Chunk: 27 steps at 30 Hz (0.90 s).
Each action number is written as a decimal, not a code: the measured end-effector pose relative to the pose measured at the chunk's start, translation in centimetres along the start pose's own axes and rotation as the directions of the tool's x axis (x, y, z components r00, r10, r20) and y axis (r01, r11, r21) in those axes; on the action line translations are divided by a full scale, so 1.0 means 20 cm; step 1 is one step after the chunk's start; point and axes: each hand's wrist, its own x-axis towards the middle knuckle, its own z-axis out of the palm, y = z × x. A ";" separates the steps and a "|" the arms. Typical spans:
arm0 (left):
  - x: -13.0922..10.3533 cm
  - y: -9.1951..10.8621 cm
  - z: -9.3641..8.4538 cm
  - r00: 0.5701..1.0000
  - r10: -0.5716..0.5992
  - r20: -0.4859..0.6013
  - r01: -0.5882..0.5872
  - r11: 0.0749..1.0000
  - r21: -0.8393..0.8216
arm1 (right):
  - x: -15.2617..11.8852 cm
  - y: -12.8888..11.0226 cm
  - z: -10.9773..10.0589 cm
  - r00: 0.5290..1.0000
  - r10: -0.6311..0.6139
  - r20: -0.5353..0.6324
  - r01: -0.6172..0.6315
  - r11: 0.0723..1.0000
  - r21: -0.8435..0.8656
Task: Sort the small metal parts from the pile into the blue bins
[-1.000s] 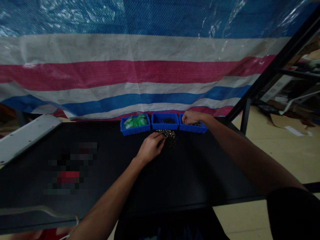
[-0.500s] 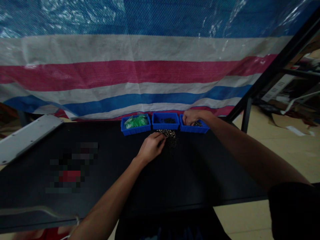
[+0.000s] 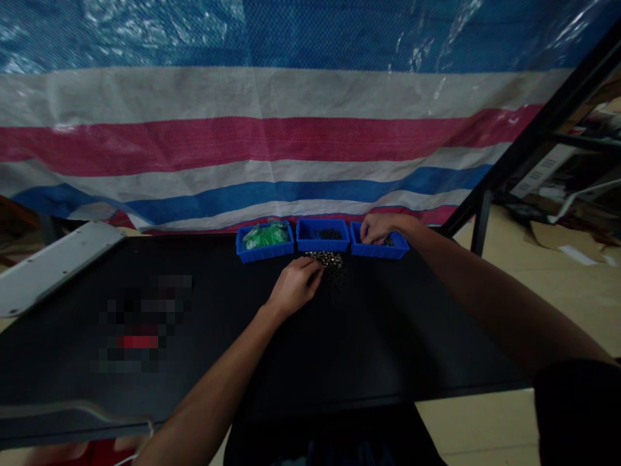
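Head view, right hand: While the forearm reaches across from the right, the right hand (image 3: 378, 228) dips its fingers into a blue rectangular plastic bin (image 3: 380, 250); the fingertips are hidden, so I cannot tell whether they grasp anything.
Bin contents: small dark, glinting metal pieces (image 3: 388, 241) show just beside the right hand's fingers.
Left hand: the left hand (image 3: 297, 283) rests with curled fingers at the near-left edge of the pile; whether it pinches a piece, I cannot tell.
Shiny pile: a loose heap of small brass-and-silver-toned metal parts (image 3: 330, 259) lies just beyond and right of the left hand's fingertips, on the black flat tabletop (image 3: 339, 349).
Dark pieces: thin blackish bits (image 3: 336, 278) spread right of the left hand, on the heap's near side.
Other bins: beyond the left hand stand a blue bin with dark small parts (image 3: 323, 245) and another holding green plastic packets (image 3: 272, 235).
Step in hand: probably picking small parts from the right hand's bin.
Next move: likely calls for a fine pinch, then clearing the bin wall.
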 end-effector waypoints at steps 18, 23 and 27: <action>0.00 0.00 0.00 1.000 0.003 -0.014 -0.004 1.000 -0.009 | -0.05 -0.04 0.00 0.968 -0.066 0.242 -0.029 0.929 0.369; 0.00 0.01 0.00 1.000 0.003 -0.005 -0.003 1.000 0.001 | -0.04 0.00 0.02 0.963 -0.103 0.250 -0.016 0.900 0.435; 0.00 0.01 -0.01 1.000 0.000 0.004 0.000 1.000 0.006 | -0.06 0.02 0.05 0.961 -0.143 0.237 0.003 0.861 0.508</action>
